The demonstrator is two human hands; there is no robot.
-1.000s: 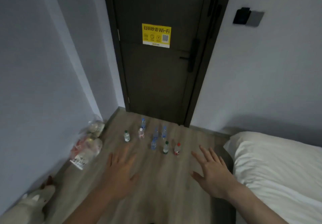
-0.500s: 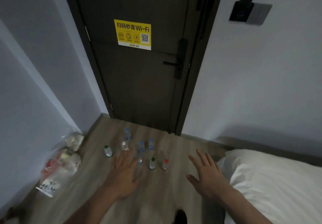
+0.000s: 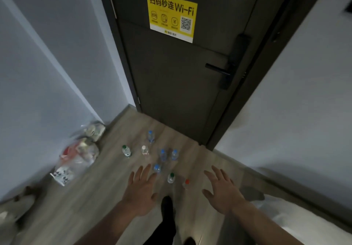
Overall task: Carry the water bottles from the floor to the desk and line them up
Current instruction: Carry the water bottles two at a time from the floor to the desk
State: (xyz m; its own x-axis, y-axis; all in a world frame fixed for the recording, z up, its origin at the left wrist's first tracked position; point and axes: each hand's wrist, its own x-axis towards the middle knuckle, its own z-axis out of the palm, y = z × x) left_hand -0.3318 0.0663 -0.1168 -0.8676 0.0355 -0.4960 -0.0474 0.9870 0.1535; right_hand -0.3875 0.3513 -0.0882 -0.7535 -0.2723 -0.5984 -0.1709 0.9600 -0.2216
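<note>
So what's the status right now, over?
Left hand and right hand open, holding nothing. Eight water bottles upright on the floor. Nothing between hands and bottles.

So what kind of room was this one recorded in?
Probably a hotel or rental bedroom, by its entrance: a dark door bearing a yellow Wi-Fi QR sticker, a white-sheeted bed close beside it, and water bottles standing on the wood-look floor.

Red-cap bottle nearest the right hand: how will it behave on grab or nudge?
The red-cap bottle stands upright and looks tall for its base, so a sideways nudge would probably tip it. Once down, its round body would likely roll on the smooth floor. It looks like clear thin plastic, probably light and slightly squashy.
</note>
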